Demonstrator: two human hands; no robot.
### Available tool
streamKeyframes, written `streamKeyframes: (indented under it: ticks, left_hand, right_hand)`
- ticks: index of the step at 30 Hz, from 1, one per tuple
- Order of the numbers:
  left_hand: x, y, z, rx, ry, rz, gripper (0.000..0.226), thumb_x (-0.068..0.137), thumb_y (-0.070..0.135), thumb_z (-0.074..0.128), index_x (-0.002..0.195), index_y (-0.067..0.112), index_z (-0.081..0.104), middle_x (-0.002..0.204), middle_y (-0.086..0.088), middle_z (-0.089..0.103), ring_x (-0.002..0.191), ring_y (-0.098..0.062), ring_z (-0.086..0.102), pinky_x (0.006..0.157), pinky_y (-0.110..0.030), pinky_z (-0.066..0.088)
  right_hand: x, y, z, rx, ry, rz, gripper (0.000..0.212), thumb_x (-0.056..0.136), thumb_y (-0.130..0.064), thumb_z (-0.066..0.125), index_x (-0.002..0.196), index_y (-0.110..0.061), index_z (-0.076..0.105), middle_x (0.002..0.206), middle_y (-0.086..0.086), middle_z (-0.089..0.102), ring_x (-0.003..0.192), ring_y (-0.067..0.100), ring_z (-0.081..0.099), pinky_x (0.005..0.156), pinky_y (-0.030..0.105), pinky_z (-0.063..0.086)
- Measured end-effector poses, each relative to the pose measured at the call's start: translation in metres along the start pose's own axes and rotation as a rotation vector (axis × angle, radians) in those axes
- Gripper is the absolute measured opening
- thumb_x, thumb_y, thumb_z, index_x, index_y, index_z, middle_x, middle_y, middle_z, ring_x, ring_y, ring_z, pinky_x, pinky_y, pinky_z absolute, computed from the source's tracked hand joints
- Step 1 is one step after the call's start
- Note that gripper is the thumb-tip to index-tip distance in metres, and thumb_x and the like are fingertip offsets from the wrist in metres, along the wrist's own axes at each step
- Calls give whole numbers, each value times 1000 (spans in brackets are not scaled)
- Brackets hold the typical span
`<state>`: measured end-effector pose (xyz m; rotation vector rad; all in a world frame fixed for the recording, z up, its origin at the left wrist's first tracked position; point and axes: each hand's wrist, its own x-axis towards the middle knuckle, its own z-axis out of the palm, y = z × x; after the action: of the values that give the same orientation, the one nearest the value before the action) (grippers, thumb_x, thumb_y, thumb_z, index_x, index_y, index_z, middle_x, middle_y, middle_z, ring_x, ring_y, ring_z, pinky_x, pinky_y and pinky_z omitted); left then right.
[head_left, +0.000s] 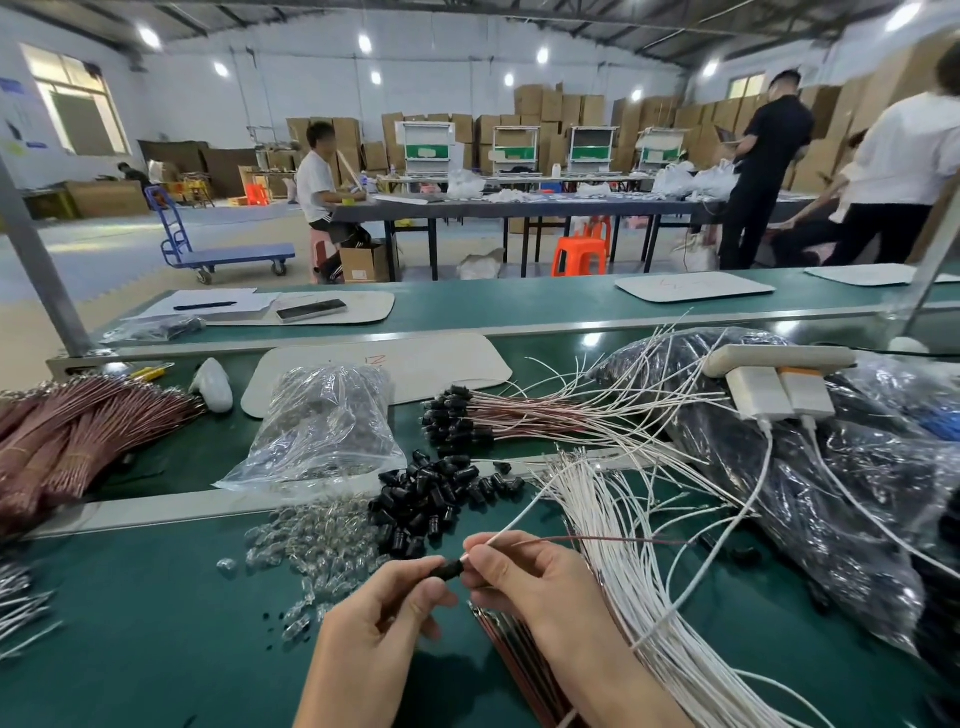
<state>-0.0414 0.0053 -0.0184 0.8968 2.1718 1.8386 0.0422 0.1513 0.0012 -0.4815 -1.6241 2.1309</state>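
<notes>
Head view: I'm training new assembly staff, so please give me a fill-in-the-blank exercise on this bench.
The left hand pinches a ___ plastic cap.
Besides a reddish wire, the right hand pinches a ___ one.
The loose clear bulbs lie ___ of the pile of black caps.
Missing: black; white; left.

1. The left hand (384, 608) was bare, with short, plain nails on thumb and fingers.
2. The right hand (540, 587) was bare as well, nails trimmed short.
3. The left forearm (337, 686) and right forearm (618, 680) showed uncovered to the bottom edge; sleeves, if any, lay out of view.
</notes>
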Motion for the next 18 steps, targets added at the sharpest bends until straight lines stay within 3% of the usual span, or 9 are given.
streamKeyframes:
  ticks: [3,6,9,15,18]
  left_hand:
    - [2,-1,-1,-39,27,3,20,81,27,66,98,22,76,78,-3,77,59,-12,66,56,-22,51]
    - [2,-4,-1,-17,13,27,18,88,9,69,96,22,78,71,-8,73,58,-11,65,56,-22,51]
    - [2,-7,0,18,-4,54,26,90,1,65,97,23,78,71,-6,73,58,-9,65,56,-20,52]
    - [3,-11,0,-42,-4,38,22,94,0,59,102,16,71,81,-6,76,63,-16,67,55,-22,52]
    - [4,-10,2,-79,-1,29,21,93,3,59,107,16,67,83,-7,76,62,-16,67,54,-21,51]
  right_hand:
    - [-1,1,3,-15,-45,24,10,91,-13,71,92,-14,80,88,11,77,84,16,74,73,25,59]
    - [-4,3,8,-45,-128,30,27,82,-25,75,106,-14,74,97,10,77,92,19,74,76,28,59]
    - [-3,6,8,-124,-103,-15,20,87,-19,77,106,-14,72,94,8,77,90,17,75,73,26,58]
    - [-3,7,7,-141,-61,-66,10,93,-15,72,103,-17,72,97,11,77,93,22,75,74,30,59]
    - [-1,5,3,-74,-40,-53,14,96,-18,68,109,-10,66,100,16,76,93,26,75,75,31,60]
